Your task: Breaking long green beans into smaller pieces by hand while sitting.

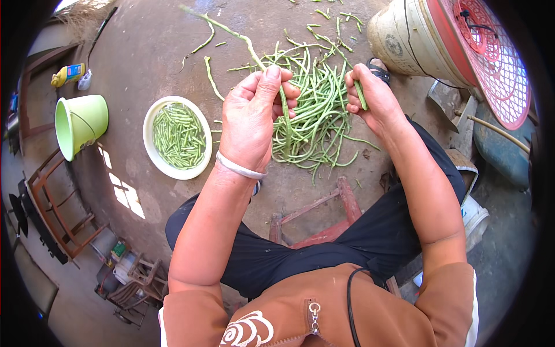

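A long green bean (246,40) is pinched in my left hand (253,106), which wears a silver bangle (239,168) at the wrist. One end of the bean reaches up and away, blurred at its tip; the other hangs below my fingers. In my right hand (372,97) a short broken piece of bean (360,94) sticks out of curled fingers. Beneath and between both hands, a tangled heap of long beans (318,117) lies on the concrete floor (147,52). To the left, a white basin (149,149) holds short bean pieces (178,136) in water.
A light green bucket (89,121) lies tipped at the left, near a yellow bottle (68,74). At the upper right stands a large white bucket (401,41) with a pink plastic basket (505,86) on top. A red wooden stool (348,199) shows between my legs. Bean scraps (323,14) are scattered beyond the heap.
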Demonstrator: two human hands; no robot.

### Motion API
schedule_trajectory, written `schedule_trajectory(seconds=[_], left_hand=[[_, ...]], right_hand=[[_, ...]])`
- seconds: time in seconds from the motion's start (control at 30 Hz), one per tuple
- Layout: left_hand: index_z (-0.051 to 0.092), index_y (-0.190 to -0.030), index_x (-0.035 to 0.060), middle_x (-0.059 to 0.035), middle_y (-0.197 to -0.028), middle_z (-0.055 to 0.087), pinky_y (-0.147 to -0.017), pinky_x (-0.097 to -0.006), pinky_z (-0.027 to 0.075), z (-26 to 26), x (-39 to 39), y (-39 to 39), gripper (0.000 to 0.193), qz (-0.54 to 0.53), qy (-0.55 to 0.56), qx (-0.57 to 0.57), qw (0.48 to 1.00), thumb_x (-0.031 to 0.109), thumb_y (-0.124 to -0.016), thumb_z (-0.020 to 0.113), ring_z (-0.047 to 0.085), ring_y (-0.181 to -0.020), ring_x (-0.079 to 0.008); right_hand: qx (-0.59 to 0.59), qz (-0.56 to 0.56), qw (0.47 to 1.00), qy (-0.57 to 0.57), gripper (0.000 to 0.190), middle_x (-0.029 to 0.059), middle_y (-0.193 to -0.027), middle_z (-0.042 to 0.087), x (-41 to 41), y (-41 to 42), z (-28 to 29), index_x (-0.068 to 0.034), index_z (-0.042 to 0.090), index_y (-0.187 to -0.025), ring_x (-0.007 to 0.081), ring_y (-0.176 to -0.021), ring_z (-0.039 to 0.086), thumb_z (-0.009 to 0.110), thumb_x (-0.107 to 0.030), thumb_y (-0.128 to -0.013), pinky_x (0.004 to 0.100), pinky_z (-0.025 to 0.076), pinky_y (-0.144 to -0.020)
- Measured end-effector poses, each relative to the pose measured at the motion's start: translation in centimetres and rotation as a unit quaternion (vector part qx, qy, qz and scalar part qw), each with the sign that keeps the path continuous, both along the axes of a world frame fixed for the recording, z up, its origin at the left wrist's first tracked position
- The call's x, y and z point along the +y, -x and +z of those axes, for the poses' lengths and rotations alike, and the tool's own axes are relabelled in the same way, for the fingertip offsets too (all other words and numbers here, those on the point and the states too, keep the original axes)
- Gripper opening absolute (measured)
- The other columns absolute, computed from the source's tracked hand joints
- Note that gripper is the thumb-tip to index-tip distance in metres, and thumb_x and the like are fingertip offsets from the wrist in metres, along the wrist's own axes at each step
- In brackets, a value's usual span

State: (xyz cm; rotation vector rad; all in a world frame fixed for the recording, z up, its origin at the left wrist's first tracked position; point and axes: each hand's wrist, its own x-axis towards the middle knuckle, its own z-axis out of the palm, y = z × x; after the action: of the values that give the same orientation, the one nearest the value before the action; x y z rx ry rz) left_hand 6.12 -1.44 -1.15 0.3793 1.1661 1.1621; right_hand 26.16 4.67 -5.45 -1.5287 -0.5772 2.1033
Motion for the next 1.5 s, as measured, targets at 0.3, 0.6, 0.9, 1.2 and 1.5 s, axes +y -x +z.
schedule_trajectory(seconds=[0.3, 0.6, 0.9, 1.2, 1.5], left_hand=[[0.058, -0.109, 0.0007, -0.0089, -0.098, 0.066, -0.080, -0.0268, 0.044, -1.3, -0.9, -0.1, 0.031, -0.054, 0.042, -0.033, 0.997, 0.027, -0.095, 0.049, 0.057, -0.085, -0.0123], [0.059, -0.109, 0.0017, -0.0044, -0.092, 0.064, -0.071, -0.0234, 0.043, -1.5, 0.3, 1.1, 0.028, 0.029, 0.035, -0.008, 0.999, 0.024, -0.095, 0.051, 0.052, -0.076, -0.0094], [0.059, -0.108, 0.0022, -0.0044, -0.090, 0.065, -0.068, -0.0229, 0.042, -0.8, -0.3, -0.2, 0.028, -0.002, 0.031, -0.053, 0.998, 0.025, -0.095, 0.050, 0.053, -0.076, -0.0095], [0.060, -0.109, 0.0027, -0.0037, -0.095, 0.065, -0.070, -0.0210, 0.039, -1.9, -0.3, -0.7, 0.027, -0.006, 0.030, -0.003, 1.000, 0.024, -0.094, 0.053, 0.049, -0.075, -0.0075], [0.060, -0.106, 0.0023, -0.0022, -0.089, 0.064, -0.076, -0.0237, 0.043, -1.9, -0.2, -0.5, 0.027, -0.015, 0.016, -0.011, 1.000, 0.025, -0.094, 0.052, 0.054, -0.082, -0.0090]], right_hand=[[0.179, 0.178, 0.964, 0.089, 0.023, 0.0072, -0.080, 0.058, -3.2, 2.9, 2.7, -0.001, 0.055, -0.092, 0.0118, -0.053, 0.052, 0.043, -0.021, -0.088, 0.0246, 0.043, -0.050], [0.114, 0.227, 0.963, 0.089, 0.014, -0.0032, -0.060, 0.041, -3.5, 3.0, 2.4, -0.006, 0.051, -0.079, 0.0052, -0.044, 0.033, 0.046, -0.018, -0.083, 0.0219, 0.028, -0.042], [0.093, 0.154, 0.981, 0.077, 0.019, -0.0058, -0.059, 0.039, -2.3, 1.9, 1.5, -0.005, 0.054, -0.086, 0.0040, -0.045, 0.030, 0.048, -0.023, -0.085, 0.0210, 0.025, -0.041], [0.069, 0.209, 0.975, 0.033, 0.021, -0.0035, -0.057, 0.042, -3.3, 3.3, 2.4, -0.004, 0.058, -0.076, 0.0062, -0.045, 0.036, 0.048, -0.021, -0.083, 0.0222, 0.029, -0.040], [0.029, 0.020, 0.998, 0.052, 0.020, -0.0028, -0.059, 0.045, -1.3, 1.3, -0.5, -0.005, 0.052, -0.075, 0.0062, -0.045, 0.040, 0.048, -0.023, -0.083, 0.0230, 0.031, -0.042]])
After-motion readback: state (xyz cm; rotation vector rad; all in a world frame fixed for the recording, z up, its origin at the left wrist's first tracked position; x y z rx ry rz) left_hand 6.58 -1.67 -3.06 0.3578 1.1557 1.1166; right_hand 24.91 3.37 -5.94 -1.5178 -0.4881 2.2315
